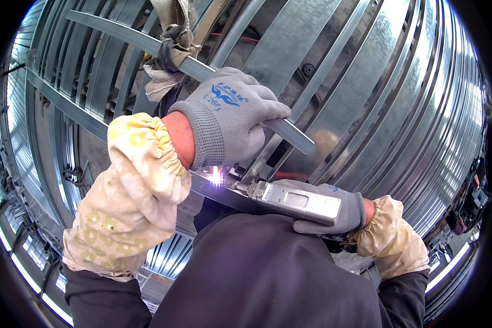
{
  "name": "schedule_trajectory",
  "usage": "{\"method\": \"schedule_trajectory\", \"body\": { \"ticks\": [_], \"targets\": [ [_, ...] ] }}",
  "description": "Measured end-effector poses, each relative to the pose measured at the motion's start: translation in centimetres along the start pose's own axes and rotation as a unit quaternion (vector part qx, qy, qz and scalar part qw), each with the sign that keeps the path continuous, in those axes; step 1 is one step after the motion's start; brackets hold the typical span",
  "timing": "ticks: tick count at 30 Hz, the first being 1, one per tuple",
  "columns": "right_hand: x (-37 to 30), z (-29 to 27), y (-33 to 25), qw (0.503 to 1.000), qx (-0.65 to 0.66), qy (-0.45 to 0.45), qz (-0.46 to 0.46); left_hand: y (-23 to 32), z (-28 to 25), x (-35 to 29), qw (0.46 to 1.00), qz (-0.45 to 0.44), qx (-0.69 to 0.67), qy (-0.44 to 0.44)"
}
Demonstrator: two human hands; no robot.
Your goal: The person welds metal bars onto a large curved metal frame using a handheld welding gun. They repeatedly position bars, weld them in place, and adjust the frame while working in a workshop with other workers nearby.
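Note:
My left hand (232, 109), in a grey knit glove, is closed around a long, narrow metal bar (292, 134) that slants from the upper left down to the right. Just below that glove, a bright violet-white spark (216, 176) glows at a metal rail (218, 192). Gripped in my gloved right hand (349, 210) is a boxy silver handheld welding torch (300, 202), its nozzle pointing left at the spark. The torch body covers part of the right fingers. Beige cloth with a dark tie (170, 48) is wrapped round the bar beyond my left hand.
Parallel galvanised metal slats (290, 41) spread across the far side and right, with gaps between them. Another rail (65, 104) crosses at the left. A small black round part (307, 70) shows through one gap. Patterned sleeve covers (128, 213) reach over my forearms.

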State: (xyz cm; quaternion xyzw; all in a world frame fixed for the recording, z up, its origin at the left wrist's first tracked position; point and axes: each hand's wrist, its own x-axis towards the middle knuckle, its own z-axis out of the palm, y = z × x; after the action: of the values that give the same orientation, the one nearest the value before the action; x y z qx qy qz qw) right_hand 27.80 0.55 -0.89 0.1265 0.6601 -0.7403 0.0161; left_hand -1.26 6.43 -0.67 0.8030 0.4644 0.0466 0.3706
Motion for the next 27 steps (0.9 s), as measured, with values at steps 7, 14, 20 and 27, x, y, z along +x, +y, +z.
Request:
{"method": "schedule_trajectory", "body": {
  "ticks": [7,14,20,27],
  "targets": [
    [-0.2,-0.3,-0.7,1.000,-0.001,0.006,0.017,0.0,0.1,0.0,1.000,-0.011,-0.002,-0.005],
    [-0.7,0.1,-0.6,0.999,0.027,0.016,0.019,-0.1,0.0,0.1,1.000,-0.014,-0.004,-0.012],
    [-0.9,0.2,-0.5,0.999,0.045,0.019,0.018,-0.1,0.0,0.2,1.000,-0.020,-0.005,-0.016],
    [-1.1,0.2,-0.4,0.999,0.024,0.019,0.012,-0.2,-0.1,0.3,0.999,-0.029,-0.005,-0.022]
  ]
}}
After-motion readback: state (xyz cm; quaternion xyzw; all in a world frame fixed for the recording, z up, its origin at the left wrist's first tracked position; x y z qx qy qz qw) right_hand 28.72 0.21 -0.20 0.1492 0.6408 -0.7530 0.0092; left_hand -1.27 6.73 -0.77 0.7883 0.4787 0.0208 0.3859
